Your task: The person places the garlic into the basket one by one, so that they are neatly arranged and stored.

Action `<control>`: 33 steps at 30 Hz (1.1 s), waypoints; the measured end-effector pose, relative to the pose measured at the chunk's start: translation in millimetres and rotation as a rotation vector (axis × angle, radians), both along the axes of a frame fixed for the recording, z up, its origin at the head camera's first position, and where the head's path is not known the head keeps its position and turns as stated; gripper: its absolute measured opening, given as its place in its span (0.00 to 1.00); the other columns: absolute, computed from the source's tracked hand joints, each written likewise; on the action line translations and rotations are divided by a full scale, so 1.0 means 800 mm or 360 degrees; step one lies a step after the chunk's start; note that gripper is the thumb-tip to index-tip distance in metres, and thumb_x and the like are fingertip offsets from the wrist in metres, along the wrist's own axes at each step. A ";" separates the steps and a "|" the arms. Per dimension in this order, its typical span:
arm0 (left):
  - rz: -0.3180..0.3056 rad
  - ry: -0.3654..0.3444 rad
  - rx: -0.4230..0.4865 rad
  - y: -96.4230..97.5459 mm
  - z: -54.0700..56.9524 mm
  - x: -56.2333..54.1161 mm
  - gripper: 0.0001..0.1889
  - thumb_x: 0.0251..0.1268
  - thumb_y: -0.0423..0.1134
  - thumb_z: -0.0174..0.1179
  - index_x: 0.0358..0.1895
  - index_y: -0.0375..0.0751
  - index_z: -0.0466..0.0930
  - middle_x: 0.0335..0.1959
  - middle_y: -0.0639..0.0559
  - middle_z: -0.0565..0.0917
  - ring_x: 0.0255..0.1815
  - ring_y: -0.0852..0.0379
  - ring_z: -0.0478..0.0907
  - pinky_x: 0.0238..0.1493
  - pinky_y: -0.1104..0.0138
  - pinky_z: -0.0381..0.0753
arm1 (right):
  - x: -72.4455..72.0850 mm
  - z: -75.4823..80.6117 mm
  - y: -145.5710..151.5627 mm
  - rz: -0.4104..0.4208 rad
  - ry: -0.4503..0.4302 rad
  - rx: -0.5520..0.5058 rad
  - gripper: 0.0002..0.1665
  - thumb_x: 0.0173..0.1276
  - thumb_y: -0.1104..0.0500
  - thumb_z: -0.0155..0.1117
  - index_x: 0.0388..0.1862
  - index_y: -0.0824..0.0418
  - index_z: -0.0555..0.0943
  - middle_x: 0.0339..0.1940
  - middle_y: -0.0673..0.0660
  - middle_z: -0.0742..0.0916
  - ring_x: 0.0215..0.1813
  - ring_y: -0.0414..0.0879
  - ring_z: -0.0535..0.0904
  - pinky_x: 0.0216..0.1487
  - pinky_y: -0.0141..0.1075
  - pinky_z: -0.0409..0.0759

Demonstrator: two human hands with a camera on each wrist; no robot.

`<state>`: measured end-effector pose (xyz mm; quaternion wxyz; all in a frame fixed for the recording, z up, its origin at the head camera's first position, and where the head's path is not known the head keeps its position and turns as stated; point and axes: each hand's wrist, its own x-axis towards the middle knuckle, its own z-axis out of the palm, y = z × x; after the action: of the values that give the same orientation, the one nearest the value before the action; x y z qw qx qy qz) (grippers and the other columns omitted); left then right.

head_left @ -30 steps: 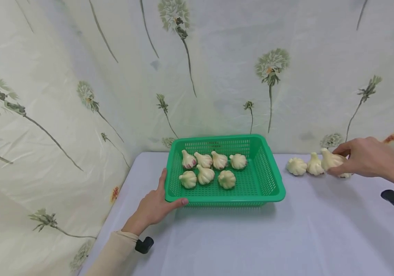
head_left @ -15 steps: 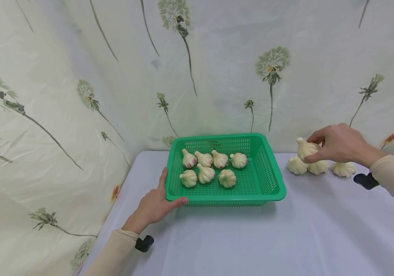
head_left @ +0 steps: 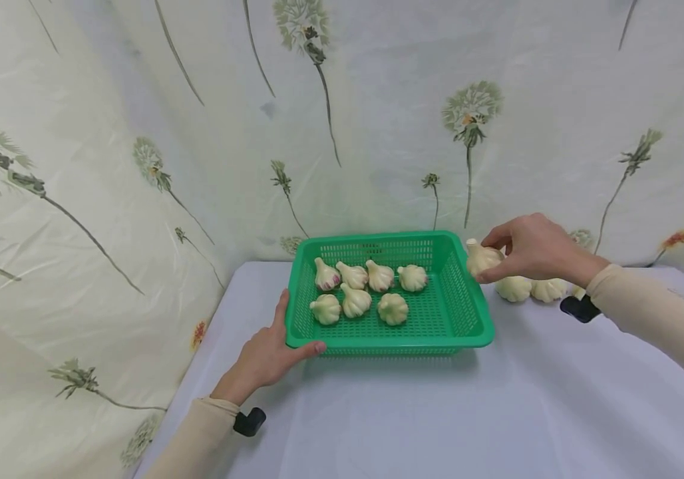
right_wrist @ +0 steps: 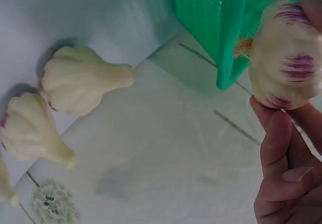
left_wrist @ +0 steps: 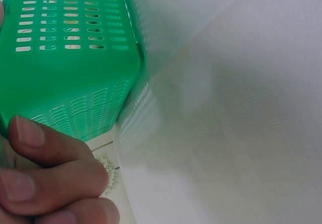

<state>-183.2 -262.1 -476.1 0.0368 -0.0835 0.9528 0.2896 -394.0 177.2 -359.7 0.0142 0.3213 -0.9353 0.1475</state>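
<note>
At the right-hand rim of a rectangular green plastic basket with slotted walls (head_left: 390,342), the bent fingers (right_wrist: 276,138) and thumb of the person's right hand (head_left: 536,251) pinch a plump cream-white garlic bulb with purple streaks (head_left: 484,259). They are spread only as wide as the bulb's body, leaving its neck free. It is held up off the table; from where I stand it overlaps the rim, and I can't tell whether any of it touches.

The left hand (head_left: 263,356) grips the basket's near left corner, the thumb stretched along the near rim and the index finger up the left side; the wrist view shows other fingers bent in close by the wall.

Inside the basket sit seven more cream-white garlic bulbs (head_left: 380,276), four along the back and three in front, several of them purple near the base. The right part of the floor is bare.

Under and behind the right wrist lie the loose garlic bulbs (head_left: 513,289) on a pale lavender tablecloth (head_left: 414,419); two show well, a third is mostly hidden. Both arms wear beige sleeves (head_left: 647,306) with a small black device (head_left: 250,422) at each cuff. Around the table hangs whitish fabric printed with dandelions (head_left: 378,133).
</note>
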 end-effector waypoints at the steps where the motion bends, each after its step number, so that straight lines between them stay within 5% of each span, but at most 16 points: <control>1: 0.0002 -0.0002 0.0002 0.000 0.000 0.000 0.71 0.56 0.80 0.65 0.88 0.56 0.26 0.21 0.46 0.80 0.24 0.50 0.79 0.26 0.60 0.74 | 0.001 -0.001 -0.005 0.0009 -0.0004 0.0000 0.38 0.47 0.33 0.88 0.51 0.56 0.92 0.43 0.52 0.92 0.39 0.44 0.82 0.37 0.42 0.79; 14: 0.0003 0.0001 0.0025 -0.002 -0.002 0.001 0.71 0.55 0.81 0.65 0.88 0.56 0.26 0.22 0.46 0.80 0.25 0.51 0.79 0.26 0.60 0.74 | 0.009 -0.017 -0.064 0.0206 -0.0061 0.0028 0.33 0.51 0.38 0.87 0.50 0.56 0.93 0.42 0.50 0.94 0.36 0.39 0.84 0.37 0.42 0.82; 22: 0.0003 0.0000 0.0012 -0.003 0.000 0.001 0.71 0.55 0.80 0.65 0.88 0.56 0.26 0.21 0.46 0.80 0.25 0.50 0.79 0.26 0.60 0.74 | 0.013 -0.025 -0.101 0.0253 -0.0099 0.0249 0.34 0.55 0.41 0.86 0.55 0.59 0.91 0.47 0.57 0.93 0.50 0.55 0.89 0.46 0.52 0.85; 33: -0.0011 0.0010 0.0055 -0.005 -0.001 -0.001 0.71 0.56 0.80 0.65 0.88 0.57 0.25 0.21 0.46 0.80 0.24 0.51 0.79 0.26 0.60 0.74 | 0.015 -0.046 -0.124 0.0285 -0.0287 0.0462 0.31 0.52 0.48 0.89 0.52 0.60 0.89 0.44 0.55 0.91 0.42 0.49 0.86 0.34 0.45 0.83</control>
<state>-183.7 -266.1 -476.9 0.0363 -0.0785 0.9480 0.3062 -382.0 78.2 -396.2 -0.1294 0.3875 -0.9119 0.0398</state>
